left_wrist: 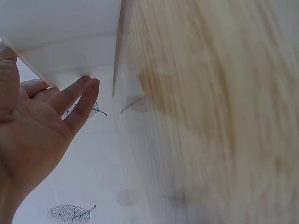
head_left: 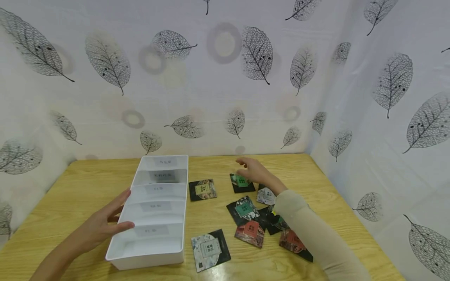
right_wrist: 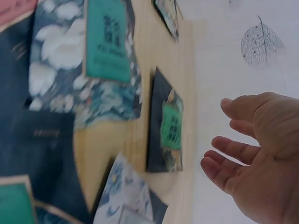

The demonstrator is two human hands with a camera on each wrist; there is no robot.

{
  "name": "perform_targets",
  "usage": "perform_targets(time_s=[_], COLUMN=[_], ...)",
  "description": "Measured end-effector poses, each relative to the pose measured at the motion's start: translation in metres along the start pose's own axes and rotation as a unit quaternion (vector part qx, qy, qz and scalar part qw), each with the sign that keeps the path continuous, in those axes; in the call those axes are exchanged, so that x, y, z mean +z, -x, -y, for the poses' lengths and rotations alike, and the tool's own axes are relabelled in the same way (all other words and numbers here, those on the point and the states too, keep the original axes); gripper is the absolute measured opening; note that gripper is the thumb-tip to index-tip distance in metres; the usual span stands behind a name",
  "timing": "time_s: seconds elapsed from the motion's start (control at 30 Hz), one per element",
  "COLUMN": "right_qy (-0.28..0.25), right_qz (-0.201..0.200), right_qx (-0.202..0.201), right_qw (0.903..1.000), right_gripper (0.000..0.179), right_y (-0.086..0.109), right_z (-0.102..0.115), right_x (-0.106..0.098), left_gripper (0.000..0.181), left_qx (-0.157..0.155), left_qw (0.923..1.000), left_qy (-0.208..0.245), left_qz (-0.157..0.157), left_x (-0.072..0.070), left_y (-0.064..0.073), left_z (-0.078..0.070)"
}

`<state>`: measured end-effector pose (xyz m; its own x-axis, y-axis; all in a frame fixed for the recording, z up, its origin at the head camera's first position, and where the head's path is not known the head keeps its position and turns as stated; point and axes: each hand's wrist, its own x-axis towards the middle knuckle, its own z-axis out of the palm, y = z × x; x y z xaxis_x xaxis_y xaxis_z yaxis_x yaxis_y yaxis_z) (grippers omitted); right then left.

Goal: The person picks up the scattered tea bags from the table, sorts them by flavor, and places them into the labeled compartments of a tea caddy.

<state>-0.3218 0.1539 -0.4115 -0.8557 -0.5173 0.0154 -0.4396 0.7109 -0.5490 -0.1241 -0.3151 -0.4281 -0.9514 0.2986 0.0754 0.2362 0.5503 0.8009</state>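
Note:
My left hand (head_left: 100, 226) rests at the left side of a white divided box (head_left: 147, 260). Its thumb reaches over the rim, and in the left wrist view its fairly straight fingers (left_wrist: 84, 100) touch the outer wall. My right hand (head_left: 256, 170), loosely bent with nothing in it, hovers just above and behind a small black packet with a green label (head_left: 241, 182). The right wrist view shows this hand (right_wrist: 254, 154) apart from that packet (right_wrist: 172, 126). Beside the packet lies a pale patterned packet (head_left: 266, 195), partly hidden by my sleeve.
A yellow-labelled packet (head_left: 202, 189) and a grey-labelled packet (head_left: 211, 249) lie right of the box. Further right, a teal-labelled packet (head_left: 244, 209), a red-labelled packet (head_left: 250, 231) and others overlap. A leaf-patterned curtain (head_left: 211, 97) rises behind the wooden table (head_left: 91, 179).

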Motion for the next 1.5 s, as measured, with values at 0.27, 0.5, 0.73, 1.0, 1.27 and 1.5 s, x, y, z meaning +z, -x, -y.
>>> perform_targets(time_s=[0.27,0.5,0.73,1.0,1.27,1.5], right_qy=[0.008,0.054,0.095,0.072,0.054,0.003], right_qz=[0.029,0.060,0.073,0.054,0.023,-0.017], right_qx=[0.033,0.019,0.035,0.048,0.039,0.009], right_qw=[0.9990,0.9966,0.9922,0.9948,0.9975,0.9998], right_gripper=[0.061,0.076,0.075,0.070,0.056,0.039], right_y=[0.012,0.012,0.012,0.010,0.009,0.011], right_z=[-0.021,-0.024,-0.017,-0.018,-0.025,-0.030], right_x=[0.000,0.005,0.007,0.006,0.008,0.000], left_gripper=[0.095,0.094,0.094,0.095,0.095,0.095], left_qx=[0.002,0.010,0.011,0.009,0.001,0.000], left_qw=[1.0000,0.9999,0.9998,0.9999,1.0000,1.0000], left_qy=[-0.004,-0.009,-0.016,-0.009,-0.008,-0.002], left_qz=[0.001,-0.006,-0.001,0.001,0.000,0.001], left_x=[0.000,0.001,0.000,0.000,-0.001,-0.001], left_y=[0.000,0.002,0.002,0.000,0.001,0.001], left_z=[0.002,0.002,0.001,0.000,-0.002,-0.002])
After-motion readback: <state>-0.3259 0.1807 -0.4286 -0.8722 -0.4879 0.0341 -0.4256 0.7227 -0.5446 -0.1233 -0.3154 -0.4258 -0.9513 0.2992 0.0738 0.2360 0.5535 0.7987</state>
